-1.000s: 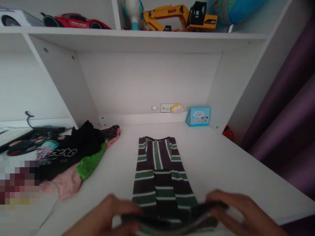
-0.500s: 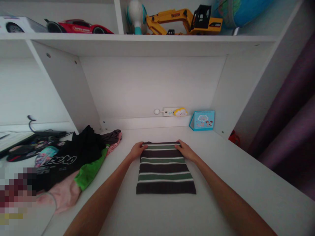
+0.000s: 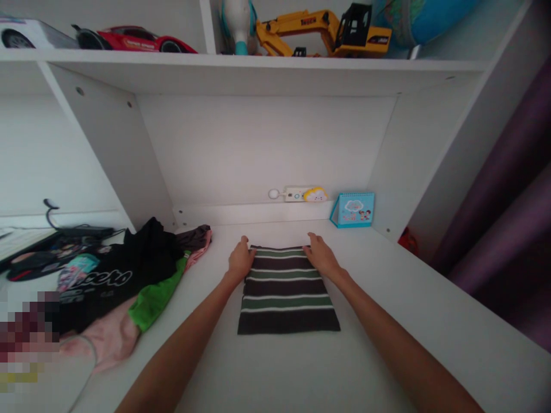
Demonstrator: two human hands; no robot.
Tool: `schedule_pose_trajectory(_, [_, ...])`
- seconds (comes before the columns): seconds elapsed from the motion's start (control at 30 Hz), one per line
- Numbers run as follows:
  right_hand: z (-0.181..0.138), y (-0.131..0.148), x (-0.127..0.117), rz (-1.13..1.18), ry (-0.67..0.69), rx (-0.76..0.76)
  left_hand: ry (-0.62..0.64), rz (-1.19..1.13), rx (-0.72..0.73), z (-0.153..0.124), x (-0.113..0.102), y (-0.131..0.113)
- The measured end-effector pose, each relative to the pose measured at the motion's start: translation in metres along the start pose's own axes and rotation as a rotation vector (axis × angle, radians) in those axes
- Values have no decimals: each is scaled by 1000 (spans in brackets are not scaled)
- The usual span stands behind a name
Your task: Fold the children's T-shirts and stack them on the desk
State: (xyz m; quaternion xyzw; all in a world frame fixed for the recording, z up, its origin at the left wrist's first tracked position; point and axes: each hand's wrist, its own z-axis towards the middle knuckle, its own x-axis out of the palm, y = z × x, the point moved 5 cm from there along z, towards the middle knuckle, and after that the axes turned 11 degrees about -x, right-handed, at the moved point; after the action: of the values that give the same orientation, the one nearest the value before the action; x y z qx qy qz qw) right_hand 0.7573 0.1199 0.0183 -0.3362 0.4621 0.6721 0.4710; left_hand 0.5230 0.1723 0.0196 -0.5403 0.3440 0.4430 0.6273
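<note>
White shelving (image 3: 279,63) carries a toy excavator (image 3: 330,26) marked "TRUCK"; left hand (image 3: 240,261) and right hand (image 3: 322,257), loosely spread, touch striped cloth (image 3: 287,289).

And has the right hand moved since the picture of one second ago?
Yes. Judged against the standing blue calendar, the right hand has moved forward and is now clearly nearer to it, at the far right corner of the striped garment.
</note>
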Motion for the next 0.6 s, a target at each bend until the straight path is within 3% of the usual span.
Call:
schedule_pose_trajectory(0.1, [-6,22,7,-60,88,-206,-31,33,186,-14,-4,-21])
schedule_pose_trajectory(0.2, [-11,33,26,-92,200,-242,78,108,397,-28,15,-35])
schedule_pose_trajectory(0.3, [-16,35,44,-93,270,-225,205,183,346,-31,40,-25])
schedule_pose_trajectory(0.37, [-18,34,52,-92,279,-226,217,189,293,-30,48,-17])
schedule_pose_trajectory(0.5, [-17,31,54,-86,276,-217,175,174,283,-27,49,-13])
schedule_pose_trajectory(0.6, [-14,32,47,-58,375,-202,242,196,285,-25,47,-15])
